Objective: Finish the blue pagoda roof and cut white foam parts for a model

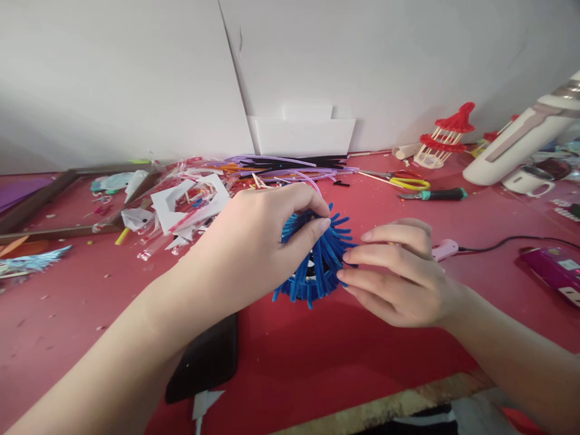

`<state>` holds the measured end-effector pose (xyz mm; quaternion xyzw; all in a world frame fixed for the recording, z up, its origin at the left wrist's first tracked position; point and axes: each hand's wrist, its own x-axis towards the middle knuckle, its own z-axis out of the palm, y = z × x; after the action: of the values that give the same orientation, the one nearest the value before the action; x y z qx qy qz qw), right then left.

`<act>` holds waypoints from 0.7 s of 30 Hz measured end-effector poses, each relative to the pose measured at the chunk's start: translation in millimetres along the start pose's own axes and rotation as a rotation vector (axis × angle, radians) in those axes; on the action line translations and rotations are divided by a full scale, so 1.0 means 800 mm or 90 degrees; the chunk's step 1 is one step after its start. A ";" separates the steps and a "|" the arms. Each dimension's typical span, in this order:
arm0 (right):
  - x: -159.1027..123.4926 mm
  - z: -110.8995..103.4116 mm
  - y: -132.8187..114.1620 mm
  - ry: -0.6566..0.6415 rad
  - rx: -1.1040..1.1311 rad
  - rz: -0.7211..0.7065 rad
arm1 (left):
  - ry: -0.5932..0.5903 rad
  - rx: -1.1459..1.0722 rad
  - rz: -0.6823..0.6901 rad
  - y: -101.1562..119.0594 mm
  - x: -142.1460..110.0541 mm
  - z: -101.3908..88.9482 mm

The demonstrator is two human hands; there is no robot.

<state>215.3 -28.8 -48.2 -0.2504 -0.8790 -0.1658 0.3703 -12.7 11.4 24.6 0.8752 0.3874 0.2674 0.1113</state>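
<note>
Head view, and I'm watching from afar: blue fuzzy piece (pixel 328 254) between both hands above the red table (pixel 362 356), strips already fanned across its near side, lower ends uneven and loose, so I'd judge it unfinished. Left hand (pixel 267 223) pinches its top, thumb towards index! Right hand (pixel 403 272) meets the strip tips, fingers slightly apart; whether it grips one, I can't tell. Beyond, black and purple stems (pixel 272 162) wait.
</note>
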 end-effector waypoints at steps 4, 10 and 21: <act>0.000 -0.001 -0.002 0.006 -0.014 0.004 | -0.002 0.003 -0.005 0.000 0.001 0.000; 0.003 -0.001 -0.009 0.015 0.001 0.018 | 0.006 0.005 0.006 0.000 0.002 0.000; 0.003 0.001 -0.008 0.016 0.002 0.023 | -0.004 0.011 -0.005 0.001 0.002 0.000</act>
<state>210.0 -33.1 -47.8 -0.2632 -0.8702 -0.1607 0.3843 -11.2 12.0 25.3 0.8754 0.3929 0.2608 0.1064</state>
